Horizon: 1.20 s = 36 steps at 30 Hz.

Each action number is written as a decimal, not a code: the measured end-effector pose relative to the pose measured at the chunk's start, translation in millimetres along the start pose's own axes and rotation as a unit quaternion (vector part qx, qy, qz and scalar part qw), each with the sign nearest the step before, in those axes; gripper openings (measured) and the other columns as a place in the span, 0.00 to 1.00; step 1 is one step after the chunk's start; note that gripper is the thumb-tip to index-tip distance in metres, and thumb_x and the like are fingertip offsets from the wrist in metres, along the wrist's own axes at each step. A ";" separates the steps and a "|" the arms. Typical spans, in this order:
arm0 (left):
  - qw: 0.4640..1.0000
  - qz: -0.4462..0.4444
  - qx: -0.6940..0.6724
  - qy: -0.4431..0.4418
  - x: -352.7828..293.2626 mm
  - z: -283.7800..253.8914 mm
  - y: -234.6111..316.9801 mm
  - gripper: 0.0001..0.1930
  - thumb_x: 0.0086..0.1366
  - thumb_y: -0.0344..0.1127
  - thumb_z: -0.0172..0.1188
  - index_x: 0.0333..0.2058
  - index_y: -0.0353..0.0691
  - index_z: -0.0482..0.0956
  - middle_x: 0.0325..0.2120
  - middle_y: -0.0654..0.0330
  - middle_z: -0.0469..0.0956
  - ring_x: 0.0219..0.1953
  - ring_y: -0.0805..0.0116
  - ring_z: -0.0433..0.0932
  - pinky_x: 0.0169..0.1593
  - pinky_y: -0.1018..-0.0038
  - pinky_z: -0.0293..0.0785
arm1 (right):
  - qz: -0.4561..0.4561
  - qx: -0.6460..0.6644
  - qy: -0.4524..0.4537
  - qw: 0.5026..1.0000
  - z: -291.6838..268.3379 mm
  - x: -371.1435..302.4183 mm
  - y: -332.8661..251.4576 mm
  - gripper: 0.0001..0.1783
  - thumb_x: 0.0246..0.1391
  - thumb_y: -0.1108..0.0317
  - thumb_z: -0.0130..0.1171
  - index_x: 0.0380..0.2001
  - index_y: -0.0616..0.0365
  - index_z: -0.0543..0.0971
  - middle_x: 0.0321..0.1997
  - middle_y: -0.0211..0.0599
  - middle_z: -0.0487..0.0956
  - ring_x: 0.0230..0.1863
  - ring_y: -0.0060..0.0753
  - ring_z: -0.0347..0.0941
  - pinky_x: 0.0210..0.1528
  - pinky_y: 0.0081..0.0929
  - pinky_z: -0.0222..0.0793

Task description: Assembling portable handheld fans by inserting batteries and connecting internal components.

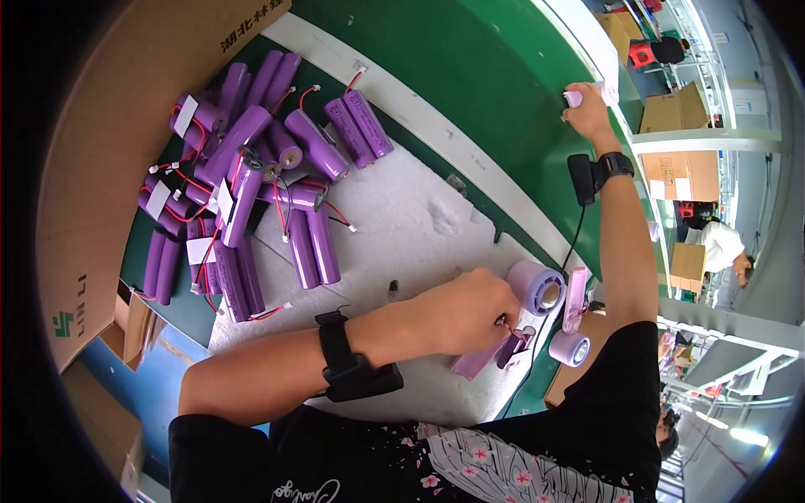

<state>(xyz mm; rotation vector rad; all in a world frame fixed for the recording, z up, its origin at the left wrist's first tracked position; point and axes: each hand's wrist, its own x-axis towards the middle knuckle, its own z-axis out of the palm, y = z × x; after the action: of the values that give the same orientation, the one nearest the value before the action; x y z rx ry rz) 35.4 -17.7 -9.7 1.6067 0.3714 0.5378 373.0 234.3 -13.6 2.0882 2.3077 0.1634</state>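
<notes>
On your black short-sleeved T-shirt [352, 453] there was white script lettering, near a print with pink flowers. Your left forearm crossed in front of your body toward the right, with a black strapped device [352, 373] at the wrist. Your left hand [478, 312] was curled almost into a fist, beside some thin red wires [521, 333]; I could not tell whether its fingers gripped them. Near this hand were a flat pink plastic case [475, 363] and a pale lilac round plastic housing [525, 281]. To the left, partly on a white foam sheet [402, 218], lay a heap of purple cylindrical batteries [237, 142]; some carried small dark printing. Left of them stood a big brown cardboard box [92, 168], which bore dark characters and a green emblem. Farther away, your right arm was stretched forward above the green tabletop [495, 75], and your right hand [591, 113] held a small pale pink object [573, 99] between bent fingers.
</notes>
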 end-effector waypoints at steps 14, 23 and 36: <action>1.000 0.005 0.021 -0.005 1.3 -4.5 0.3 0.06 0.56 0.30 0.63 0.34 0.39 0.84 0.29 0.50 0.78 0.34 0.49 0.80 0.41 0.60 0.75 | 0.135 -0.025 0.184 0.973 -29.6 -32.9 49.3 0.19 0.50 0.76 0.55 0.47 0.49 0.78 0.38 0.51 0.83 0.41 0.58 0.79 0.47 0.46 0.75; 0.999 -0.023 0.038 -0.018 1.0 -7.0 6.5 0.06 0.56 0.30 0.65 0.34 0.40 0.85 0.29 0.50 0.78 0.34 0.50 0.79 0.41 0.61 0.75 | 0.103 0.388 0.129 0.907 -125.3 -140.5 -36.9 0.17 0.65 0.80 0.43 0.52 0.65 0.76 0.51 0.46 0.79 0.45 0.41 0.82 0.46 0.30 0.83; 0.997 -0.027 0.051 -0.052 -7.5 0.1 1.4 0.08 0.54 0.28 0.65 0.34 0.39 0.85 0.32 0.52 0.80 0.34 0.57 0.79 0.40 0.64 0.76 | -0.244 0.329 -0.118 0.904 -111.9 -200.8 -222.0 0.27 0.50 0.81 0.60 0.55 0.53 0.77 0.64 0.48 0.73 0.61 0.50 0.73 0.56 0.37 0.74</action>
<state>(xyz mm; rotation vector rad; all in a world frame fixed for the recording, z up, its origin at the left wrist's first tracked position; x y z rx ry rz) 29.1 -22.0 -9.2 1.7110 0.3680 0.3977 163.6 6.5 66.3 1.4713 2.8697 -0.9427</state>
